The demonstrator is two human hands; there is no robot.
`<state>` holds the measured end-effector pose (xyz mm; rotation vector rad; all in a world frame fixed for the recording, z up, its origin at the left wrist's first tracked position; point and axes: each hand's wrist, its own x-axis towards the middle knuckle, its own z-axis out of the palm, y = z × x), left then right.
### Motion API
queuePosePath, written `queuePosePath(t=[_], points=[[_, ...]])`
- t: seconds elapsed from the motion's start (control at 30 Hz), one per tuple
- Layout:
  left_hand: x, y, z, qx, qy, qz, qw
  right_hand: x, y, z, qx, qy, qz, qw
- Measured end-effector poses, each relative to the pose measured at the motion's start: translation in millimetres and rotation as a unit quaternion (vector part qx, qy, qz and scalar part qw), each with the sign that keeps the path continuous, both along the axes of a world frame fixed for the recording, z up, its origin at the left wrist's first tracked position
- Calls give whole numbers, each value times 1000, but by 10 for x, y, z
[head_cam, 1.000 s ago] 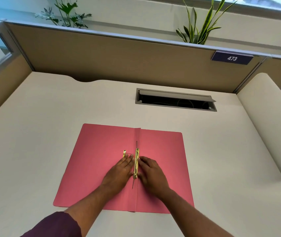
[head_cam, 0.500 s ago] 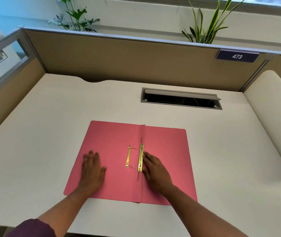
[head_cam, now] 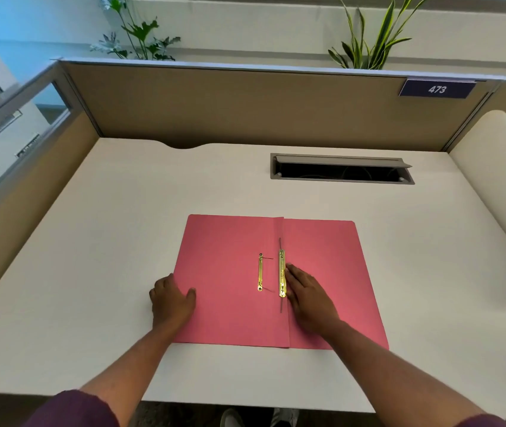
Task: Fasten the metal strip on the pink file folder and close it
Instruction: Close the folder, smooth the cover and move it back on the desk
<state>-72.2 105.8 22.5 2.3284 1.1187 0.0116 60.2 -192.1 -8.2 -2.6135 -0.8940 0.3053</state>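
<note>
Fingers (head_cam: pixel 295 274) of our right hand (head_cam: pixel 310 298) press flat beside the metal strip (head_cam: pixel 281 274); left hand (head_cam: pixel 171 302) curls on the pink file folder (head_cam: pixel 230 272) edge, ready to close it.

Bare desk (head_cam: pixel 122 241) all round the folder (head_cam: pixel 230 288) — cable slot (head_cam: pixel 341 172) behind, partition (head_cam: pixel 245 106) beyond

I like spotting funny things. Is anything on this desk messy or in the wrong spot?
One thing: a small gold metal strip lies loose on the pink folder's left flap, apart from the longer gold strip at the fold. Nothing looks spilled or broken.
</note>
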Motion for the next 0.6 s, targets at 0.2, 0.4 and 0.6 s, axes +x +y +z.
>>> queuePosePath(t=[0.2, 0.4, 0.6], points=[[-42, 344, 130, -257, -138, 131, 947, -27, 58, 67, -11, 2, -10, 1000], [-67, 541, 332, -425, -218, 100, 873, -83, 5, 134, 5, -2, -30, 1000], [-5, 549, 569, -590, -238, 90, 766, -117, -334, 143, -16, -15, -59, 998]])
